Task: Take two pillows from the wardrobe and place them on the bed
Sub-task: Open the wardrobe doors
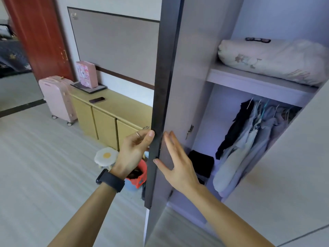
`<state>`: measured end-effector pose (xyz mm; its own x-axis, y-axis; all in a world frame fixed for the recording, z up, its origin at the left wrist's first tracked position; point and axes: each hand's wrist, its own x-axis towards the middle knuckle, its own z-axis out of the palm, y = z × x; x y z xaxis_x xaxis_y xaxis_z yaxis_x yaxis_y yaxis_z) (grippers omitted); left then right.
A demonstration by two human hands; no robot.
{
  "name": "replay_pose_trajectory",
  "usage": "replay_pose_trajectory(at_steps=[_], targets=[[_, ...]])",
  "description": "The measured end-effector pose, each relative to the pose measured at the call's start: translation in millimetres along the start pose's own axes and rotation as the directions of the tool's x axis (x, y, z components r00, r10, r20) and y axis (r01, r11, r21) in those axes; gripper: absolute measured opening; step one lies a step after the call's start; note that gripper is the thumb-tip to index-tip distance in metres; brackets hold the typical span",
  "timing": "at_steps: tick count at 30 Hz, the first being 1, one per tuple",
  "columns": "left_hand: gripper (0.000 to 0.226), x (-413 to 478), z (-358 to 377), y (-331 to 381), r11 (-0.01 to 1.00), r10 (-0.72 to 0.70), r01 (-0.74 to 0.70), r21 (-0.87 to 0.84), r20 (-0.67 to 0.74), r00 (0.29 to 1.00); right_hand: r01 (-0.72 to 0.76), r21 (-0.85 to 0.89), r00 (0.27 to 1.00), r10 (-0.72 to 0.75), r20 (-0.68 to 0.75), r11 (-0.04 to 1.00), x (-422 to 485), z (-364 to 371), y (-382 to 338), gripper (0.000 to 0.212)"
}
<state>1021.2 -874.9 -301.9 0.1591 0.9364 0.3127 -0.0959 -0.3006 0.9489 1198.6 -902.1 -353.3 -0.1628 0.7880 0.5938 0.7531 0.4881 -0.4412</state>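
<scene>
Head: pillow [272, 59] above fingers [169, 142] at door [164, 77]

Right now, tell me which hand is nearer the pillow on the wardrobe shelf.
Right. The right hand lies flat on the door, below and left of the pillow; the left hand grips the door's edge, farther left.

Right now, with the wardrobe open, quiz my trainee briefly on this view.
1. True or false: the left hand grips the wardrobe door by its edge.
2. The pale bedding bundle lies: A) on the shelf above the hanging clothes; B) in a drawer; C) on a chair.
3. Missing word: on the yellow cabinet lies a dark ___.
Key: 1 true; 2 A; 3 phone.
</scene>
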Motion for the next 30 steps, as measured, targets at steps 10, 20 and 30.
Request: replay_pose_trajectory(at_steps=[10,20,30], targets=[[0.043,-28.3,14.1,4.7,0.801,0.337,-0.143,0.581,-0.240,0.911,-0.064,0.017,0.997,0.063,0.054,0.998,-17.5,-9.4,-0.9,0.071],[0.047,-59.3,117.7,-63.3,0.636,-0.057,-0.221,0.739,0.331,0.942,-0.432,-0.213,0.899,0.438,-0.021,0.876,-170.6,-98.1,70.8,0.041],[0.047,-22.1,278.3,-98.4,0.696,-0.194,-0.411,0.589,0.706,0.681,-0.703,-0.412,0.710,0.609,-0.354,0.580,-212.4,-205.2,107.6,0.033]])
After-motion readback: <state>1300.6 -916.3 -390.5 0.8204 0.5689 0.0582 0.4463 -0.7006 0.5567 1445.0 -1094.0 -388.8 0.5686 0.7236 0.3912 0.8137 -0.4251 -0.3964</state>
